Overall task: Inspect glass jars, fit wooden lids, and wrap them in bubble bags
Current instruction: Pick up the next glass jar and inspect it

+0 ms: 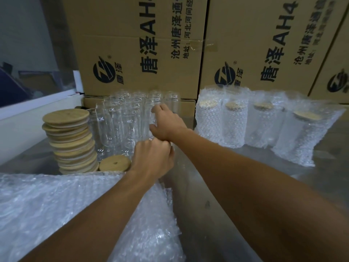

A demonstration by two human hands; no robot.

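Grey metal surface [217,186] backed by stacked brown cardboard cartons with black print [139,44]. Right hand [166,125] reaches forward into the cluster of clear, tall glass jars [124,118], thumb and fingers curled round one jar at the cluster's right front edge; jar stands upright, long axis vertical, directly ahead of the hand and already in contact. Left hand [153,157] sits just behind and below the right, fingers bent inward near the base of the same jars; whether it pinches a jar or only touches is not clear, since the fingertips are hidden. Right hand is the nearer one to the jar, so the lift looks like its job, straight up and back toward the body.

Left of the hands: tall leaning stack of round pale wooden lids [71,140], plus one loose round wooden lid with a centre hole [115,163] lying flat just beside the stack. Under the forearms: heap of clear bubble bags [56,205]. Far right: row of lidded jars already wrapped in bubble bags [255,121], standing upright, well apart from the hands.
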